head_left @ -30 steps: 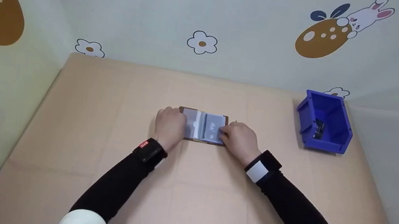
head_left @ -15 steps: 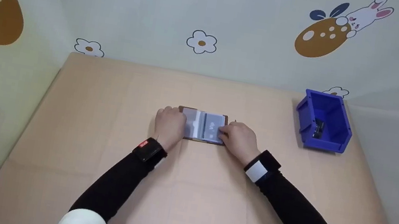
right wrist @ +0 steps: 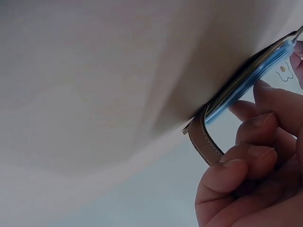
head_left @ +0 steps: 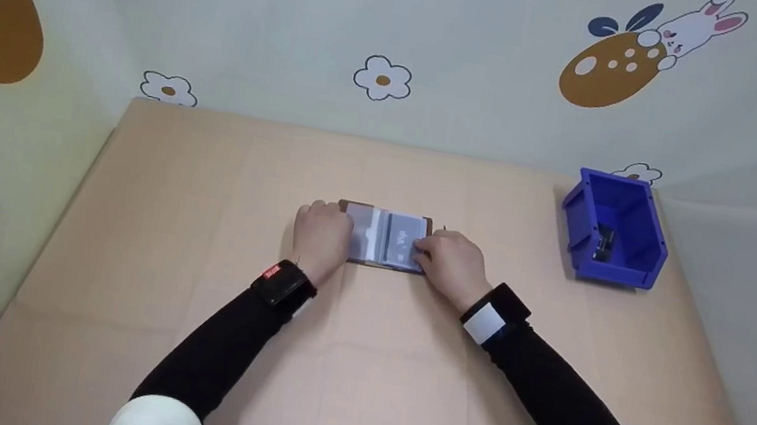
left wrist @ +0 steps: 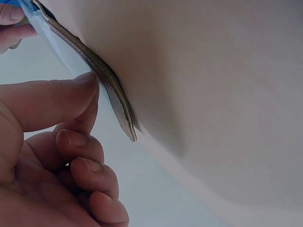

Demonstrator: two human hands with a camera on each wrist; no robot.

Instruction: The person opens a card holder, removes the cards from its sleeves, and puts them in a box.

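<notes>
An opened card holder (head_left: 366, 235) with clear plastic sleeves and a brown cover lies at the middle of the table. A greyish card lettered "Vip" (head_left: 400, 240) shows in its right-hand sleeve. My left hand (head_left: 322, 238) pinches the holder's left side; in the left wrist view the thumb and index finger meet at the cover's edge, other fingers curled below. With thumb on the sleeves, my right hand (head_left: 453, 266) pinches the right side. In the right wrist view a stitched brown strap (right wrist: 202, 137) sticks out from the cover and reaches the curled fingers.
A blue plastic bin (head_left: 608, 273) stands at the table's back right, with a small dark item (head_left: 604, 243) inside. The table (head_left: 192, 335) has a pale peach cover and meets patterned wall cloth (head_left: 287, 23) at the back and sides.
</notes>
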